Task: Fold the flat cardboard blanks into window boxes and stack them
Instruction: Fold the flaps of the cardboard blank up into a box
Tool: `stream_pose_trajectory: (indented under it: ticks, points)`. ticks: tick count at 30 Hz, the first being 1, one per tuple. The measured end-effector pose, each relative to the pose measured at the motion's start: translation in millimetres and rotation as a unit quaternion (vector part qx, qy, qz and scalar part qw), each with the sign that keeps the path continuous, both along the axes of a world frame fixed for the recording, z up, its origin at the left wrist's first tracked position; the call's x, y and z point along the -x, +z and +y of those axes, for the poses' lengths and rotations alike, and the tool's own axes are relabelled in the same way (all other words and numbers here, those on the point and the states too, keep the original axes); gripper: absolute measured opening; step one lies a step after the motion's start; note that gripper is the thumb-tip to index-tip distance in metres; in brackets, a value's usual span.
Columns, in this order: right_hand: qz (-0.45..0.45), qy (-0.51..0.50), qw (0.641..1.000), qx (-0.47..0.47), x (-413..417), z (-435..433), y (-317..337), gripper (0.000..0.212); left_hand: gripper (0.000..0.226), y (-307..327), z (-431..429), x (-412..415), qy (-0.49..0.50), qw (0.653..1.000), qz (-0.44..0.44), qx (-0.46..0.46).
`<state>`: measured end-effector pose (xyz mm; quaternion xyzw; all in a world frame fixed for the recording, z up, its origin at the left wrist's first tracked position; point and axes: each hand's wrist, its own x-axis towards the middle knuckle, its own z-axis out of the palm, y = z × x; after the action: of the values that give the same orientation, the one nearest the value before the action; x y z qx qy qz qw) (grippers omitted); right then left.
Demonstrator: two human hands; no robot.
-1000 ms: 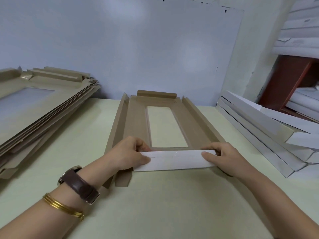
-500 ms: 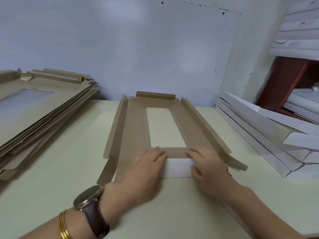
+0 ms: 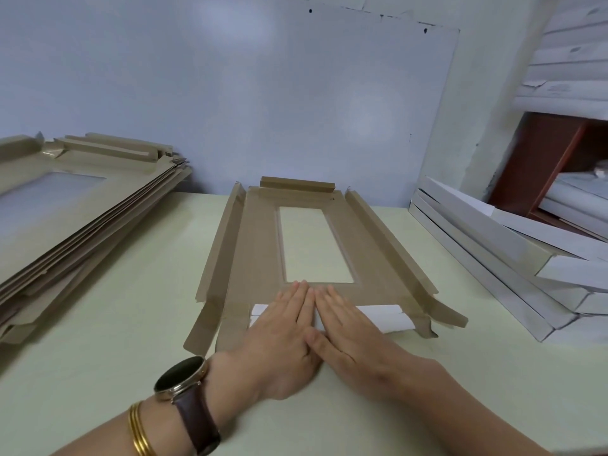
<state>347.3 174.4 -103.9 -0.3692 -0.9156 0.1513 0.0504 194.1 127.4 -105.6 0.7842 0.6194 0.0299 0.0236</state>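
Note:
A brown cardboard blank (image 3: 260, 255) with a rectangular window lies flat on the pale green table (image 3: 98, 340), long side flaps slightly raised. Its near end flap (image 3: 385, 319) is folded over, white side up. My left hand (image 3: 279, 330) and my right hand (image 3: 345, 327) lie flat side by side on that flap, palms down, fingers straight and together, pressing it down. Neither hand grips anything. A stack of flat blanks (image 3: 75, 218) sits at the left. Folded white boxes (image 3: 493, 251) are stacked at the right.
A pale wall panel (image 3: 263, 110) stands just behind the blank. A red-brown shelf unit (image 3: 539, 159) at the far right holds more white boxes. A watch and gold bangles are on the left wrist.
The hands moved from the flap's two ends to its middle and flattened out. The white flap, held up before, now lies pressed down over the blank's near end.

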Motion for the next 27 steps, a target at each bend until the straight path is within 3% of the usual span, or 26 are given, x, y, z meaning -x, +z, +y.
stream_pose_trajectory:
  ticks: [3,10,16,27]
  points:
    - [-0.034,-0.003,0.999,0.003,2,-1,1,0.099,0.069,-1,-1,0,0.008,0.999,0.006,0.04]
    - [-0.073,-0.008,0.997,0.001,-3,-1,4,0.103,0.072,-3,1,4,0.009,0.997,0.024,0.074]
    - [-0.11,-0.033,0.993,0.008,-26,3,9,0.097,0.093,-2,-4,8,0.045,0.996,0.018,0.078]
    - [-0.157,-0.086,0.984,-0.019,-58,9,15,0.1,0.092,8,-8,16,0.069,0.991,0.047,0.103]
